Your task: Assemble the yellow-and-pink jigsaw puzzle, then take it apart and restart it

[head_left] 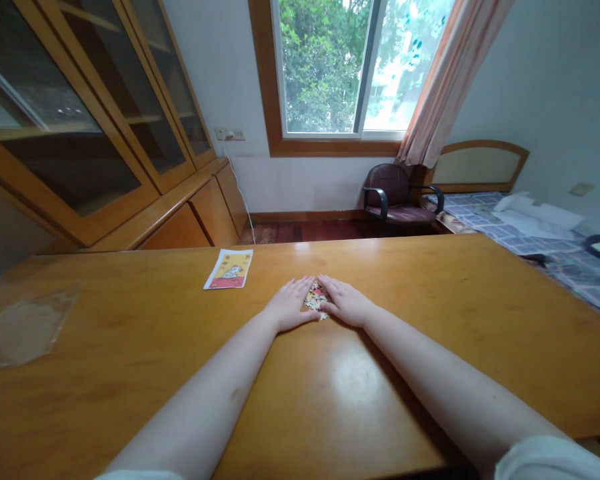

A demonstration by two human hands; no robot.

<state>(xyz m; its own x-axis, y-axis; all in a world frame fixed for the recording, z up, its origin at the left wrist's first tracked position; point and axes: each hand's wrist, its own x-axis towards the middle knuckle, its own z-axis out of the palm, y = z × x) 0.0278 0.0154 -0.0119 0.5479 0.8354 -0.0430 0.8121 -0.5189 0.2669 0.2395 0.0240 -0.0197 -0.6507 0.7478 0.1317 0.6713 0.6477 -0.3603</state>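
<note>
A small heap of jigsaw puzzle pieces (314, 299), mostly white with some red and yellow, lies on the wooden table (300, 380). My left hand (293, 305) rests against the heap's left side, fingers stretched out and thumb apart. On the other side my right hand (347, 301) lies with its fingers extended, touching the pieces. The fingertips of both hands nearly meet beyond the heap, so the hands surround it. Part of the heap is hidden under the fingers. To the left lies a picture card (229, 269) with a cartoon animal on yellow and red.
A clear plastic bag (27, 327) lies flat at the table's left. Beyond the table stand a glass-doored cabinet (130, 93) at left, a maroon armchair (400, 193) and a bed (555, 247) with white paper or cloth on it at right.
</note>
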